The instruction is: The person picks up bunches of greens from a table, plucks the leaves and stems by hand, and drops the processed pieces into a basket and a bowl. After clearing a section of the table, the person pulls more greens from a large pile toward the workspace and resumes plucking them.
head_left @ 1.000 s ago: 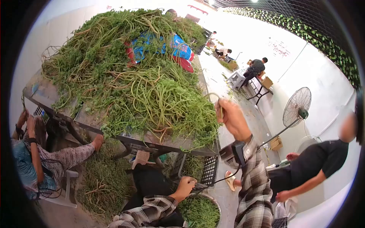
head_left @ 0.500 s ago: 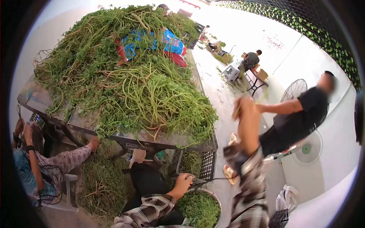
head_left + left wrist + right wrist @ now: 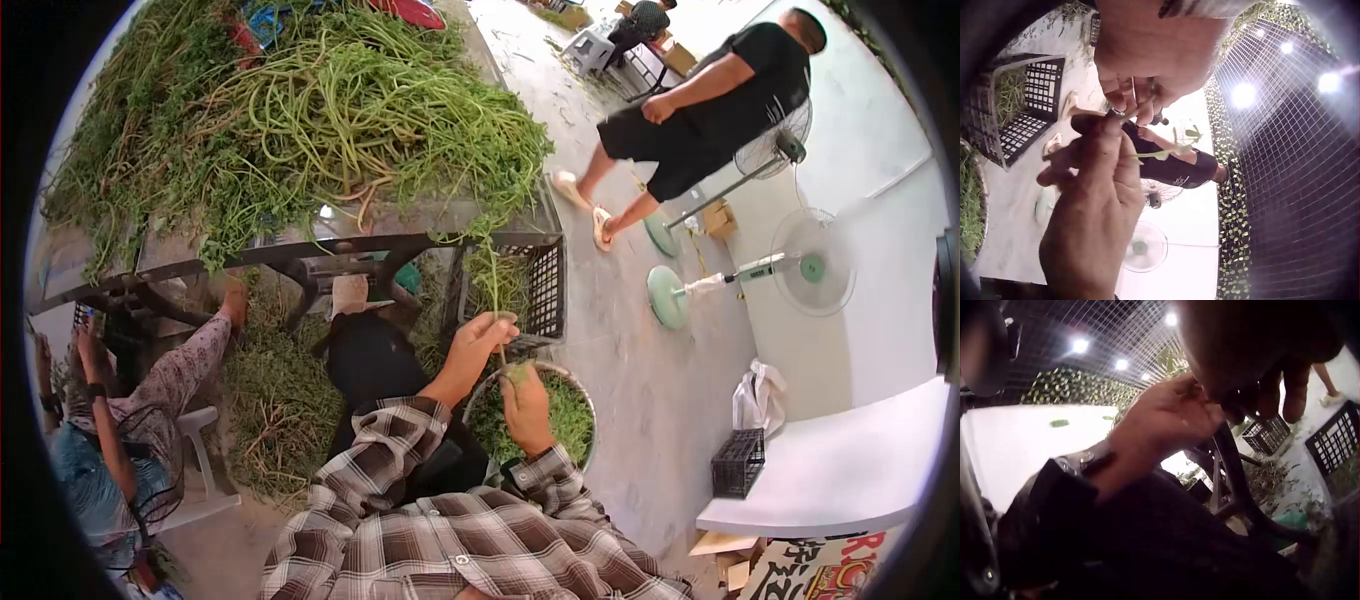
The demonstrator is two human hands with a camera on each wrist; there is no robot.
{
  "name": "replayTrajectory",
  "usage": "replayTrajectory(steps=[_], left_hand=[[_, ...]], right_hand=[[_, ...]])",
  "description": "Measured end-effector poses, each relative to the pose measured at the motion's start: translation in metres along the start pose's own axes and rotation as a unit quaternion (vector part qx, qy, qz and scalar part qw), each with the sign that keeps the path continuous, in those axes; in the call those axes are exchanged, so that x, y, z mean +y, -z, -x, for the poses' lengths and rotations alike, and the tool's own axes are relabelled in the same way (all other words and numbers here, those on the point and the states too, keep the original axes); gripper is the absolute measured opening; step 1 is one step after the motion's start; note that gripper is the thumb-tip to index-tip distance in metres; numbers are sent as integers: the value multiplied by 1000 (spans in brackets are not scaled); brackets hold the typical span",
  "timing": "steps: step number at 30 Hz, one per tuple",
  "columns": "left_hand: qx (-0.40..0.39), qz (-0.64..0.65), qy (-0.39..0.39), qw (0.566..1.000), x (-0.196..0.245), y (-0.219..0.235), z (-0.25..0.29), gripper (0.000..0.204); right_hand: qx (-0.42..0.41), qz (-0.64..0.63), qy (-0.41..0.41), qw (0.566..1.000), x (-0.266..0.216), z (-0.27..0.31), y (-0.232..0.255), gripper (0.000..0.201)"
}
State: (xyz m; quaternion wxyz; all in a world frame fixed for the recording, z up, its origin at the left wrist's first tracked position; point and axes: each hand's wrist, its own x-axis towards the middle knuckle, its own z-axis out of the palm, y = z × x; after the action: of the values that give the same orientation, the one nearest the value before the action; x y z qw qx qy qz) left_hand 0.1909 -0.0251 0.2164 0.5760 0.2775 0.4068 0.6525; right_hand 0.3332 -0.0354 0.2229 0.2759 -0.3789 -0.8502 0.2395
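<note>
My left hand (image 3: 476, 350) pinches a long green stem (image 3: 495, 290), which rises toward the table edge in the head view. Just below it, my right hand (image 3: 528, 412) grips the stem's lower part, with a few small leaves (image 3: 519, 373) at its thumb and fingertips. In the left wrist view the two hands meet closely, and a leafy sprig (image 3: 1175, 149) sticks out beside the right hand's fingers. A round basin (image 3: 590, 425) of picked greens sits beneath the right hand. Above, a large heap of stemmy greens (image 3: 330, 110) covers the table (image 3: 400, 243).
A black plastic crate (image 3: 547, 290) with stems stands under the table corner. More stems (image 3: 285, 410) cover the floor to the left, near a seated person (image 3: 100, 460). A person in black (image 3: 700, 110) walks on the right, by standing fans (image 3: 668, 297).
My right hand has come down from beside the table to meet my left hand, now with a stem between them. The view has tilted downward. The person in black has moved forward past the fans.
</note>
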Motion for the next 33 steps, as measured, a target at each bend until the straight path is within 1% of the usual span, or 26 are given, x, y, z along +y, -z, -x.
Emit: replayTrajectory(steps=[1, 3, 4, 5, 7, 8, 10, 11, 13, 14, 15, 16, 17, 18, 19, 20, 22, 23, 24, 25, 27, 29, 30, 31, 32, 33], left_hand=[[1, -3, 4, 1000, 0, 1, 1, 31], [-13, -4, 0, 1000, -4, 6, 0, 26], [-15, 11, -19, 1000, -7, 9, -1, 22], [-14, 9, -19, 1000, -10, 11, 0, 22], [-38, -44, 28, 998, -2, 7, 5, 22], [-45, -46, 30, 997, -4, 6, 4, 22], [-50, -161, 5, 986, -10, 4, 3, 23], [-57, -161, 5, 985, -12, 2, 5, 23], [-57, -268, -65, 960, -8, -1, 9, 23], [-57, -268, -67, 959, -11, 1, 8, 23], [-50, -312, -73, 946, -13, 3, 7, 23], [-43, -356, -78, 930, -14, 5, 7, 23], [-43, -357, -79, 930, -17, 6, 7, 23], [-44, -373, -94, 922, -17, 4, 8, 24], [-46, -387, -110, 914, -17, 3, 8, 24], [-50, -389, -110, 913, -17, 1, 8, 24], [-50, -462, -85, 881, -17, -2, 7, 26], [-53, -462, -86, 881, -19, -3, 7, 26], [-51, -481, -87, 871, -23, -3, 5, 26], [-49, -500, -88, 860, -25, -3, 4, 27], [-52, -507, -93, 855, -28, -1, 1, 27], [-56, -515, -98, 850, -27, 0, 2, 27], [-63, -517, -90, 849, -23, -2, 5, 27], [-70, -519, -83, 848, -19, -4, 8, 28], [-70, -519, -82, 848, -16, -4, 13, 28], [-67, -501, -71, 860, -14, -1, 21, 28]], right_hand=[[0, -3, -4, 1000, 2, 2, -4, 13], [6, -93, -42, 995, 7, 2, -11, 18], [15, -235, -143, 961, 30, -5, -11, 23], [38, -274, -204, 939, 49, -5, -11, 32], [88, -366, -246, 893, 39, -23, 5, 31], [95, -365, -248, 892, 29, -30, 12, 31], [45, -495, -254, 829, 11, -40, 25, 29], [51, -494, -254, 830, 12, -43, 23, 29], [12, -477, -285, 831, 12, -49, 15, 29], [-3, -465, -279, 840, 10, -50, 14, 23], [-3, -466, -277, 840, 14, -51, 11, 23], [15, -473, -287, 833, 21, -50, 5, 19], [34, -480, -296, 825, 26, -50, 1, 16], [52, -504, -320, 801, 17, -54, 4, 17], [55, -506, -319, 800, 20, -55, 3, 17], [57, -513, -325, 793, 26, -55, 0, 18], [64, -519, -331, 785, 42, -54, -7, 18], [73, -535, -335, 772, 51, -55, -13, 17], [80, -550, -338, 759, 55, -57, -17, 16], [80, -550, -337, 760, 60, -59, -20, 16], [100, -531, -369, 756, 68, -64, -26, 15], [114, -532, -374, 751, 76, -72, -28, 17], [131, -531, -379, 746, 83, -73, -28, 21], [162, -496, -337, 784, 148, -67, -51, 22], [208, -540, -395, 713, 179, -64, -42, 24], [265, -576, -445, 633, 208, -61, -32, 26]])
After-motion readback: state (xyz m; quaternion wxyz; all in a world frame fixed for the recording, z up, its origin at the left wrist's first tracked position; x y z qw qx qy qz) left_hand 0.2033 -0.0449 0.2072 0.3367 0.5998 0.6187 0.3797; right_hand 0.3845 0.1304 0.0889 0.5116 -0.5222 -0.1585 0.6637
